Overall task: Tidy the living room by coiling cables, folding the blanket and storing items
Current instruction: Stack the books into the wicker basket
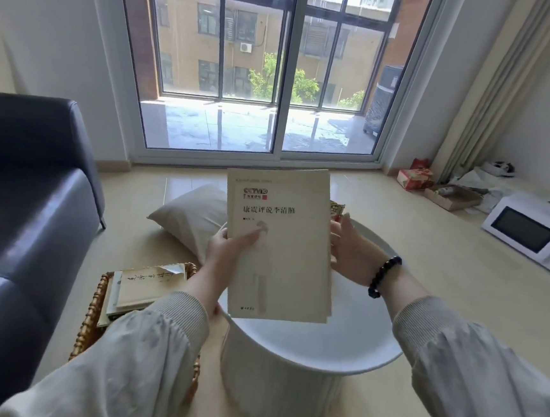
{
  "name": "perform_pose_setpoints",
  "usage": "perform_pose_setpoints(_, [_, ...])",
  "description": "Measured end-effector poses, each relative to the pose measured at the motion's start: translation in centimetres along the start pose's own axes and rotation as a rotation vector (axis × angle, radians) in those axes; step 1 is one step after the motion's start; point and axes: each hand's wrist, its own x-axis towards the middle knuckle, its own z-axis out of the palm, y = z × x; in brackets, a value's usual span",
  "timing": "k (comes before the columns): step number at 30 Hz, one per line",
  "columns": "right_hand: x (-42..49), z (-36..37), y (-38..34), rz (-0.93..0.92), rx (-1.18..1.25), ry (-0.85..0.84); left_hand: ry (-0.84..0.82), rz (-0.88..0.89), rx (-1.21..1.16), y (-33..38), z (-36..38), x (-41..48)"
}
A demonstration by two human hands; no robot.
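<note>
I hold a beige paperback book point(280, 242) upright above a round white side table point(348, 341). My left hand point(229, 254) grips its left edge, thumb across the cover. My right hand point(353, 251), with a dark bead bracelet at the wrist, holds the right edge from behind. To the lower left a wicker basket point(91, 318) stands on the floor with a few books point(143, 286) stacked in it. A beige cushion point(193, 217) lies on the floor behind the table. A red-and-yellow packet point(336, 209) peeks out behind the book.
A dark sofa point(26, 220) fills the left side. A white microwave point(531, 230), cardboard boxes point(451, 195) and a red box point(414, 179) sit on the floor at the right. Sliding glass doors point(278, 75) stand ahead.
</note>
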Motion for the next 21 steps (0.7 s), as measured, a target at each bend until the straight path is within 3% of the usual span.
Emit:
perform_pose_setpoints(4, [3.9, 3.5, -1.1, 0.139, -0.084, 0.079, 0.085, 0.015, -0.197, 2.0, -3.2, 1.1])
perform_pose_setpoints(6, [6.1, 5.6, -0.7, 0.173, -0.058, 0.074, 0.228, 0.002, -0.207, 2.8, -5.8, 1.8])
perform_pose_setpoints(8, [7.8, 7.9, -0.3, 0.180, 0.051, 0.046, 0.373, -0.014, -0.202, 3.4, -8.7, 2.5])
perform_pose_setpoints(13, [12.4, 15.7, 0.7, 0.075, 0.490, -0.100, 0.526, -0.041, -0.369, 4.7, -15.7, 3.6])
perform_pose_setpoints(16, [15.6, 20.8, 2.4, 0.085, 0.501, -0.078, 0.528, -0.030, -0.470, 5.2, -19.4, 5.4])
perform_pose_setpoints(21, [19.5, 25.8, 6.8, 0.119, 0.339, 0.242, 0.595, -0.104, -0.472, 3.6, -23.3, 8.7])
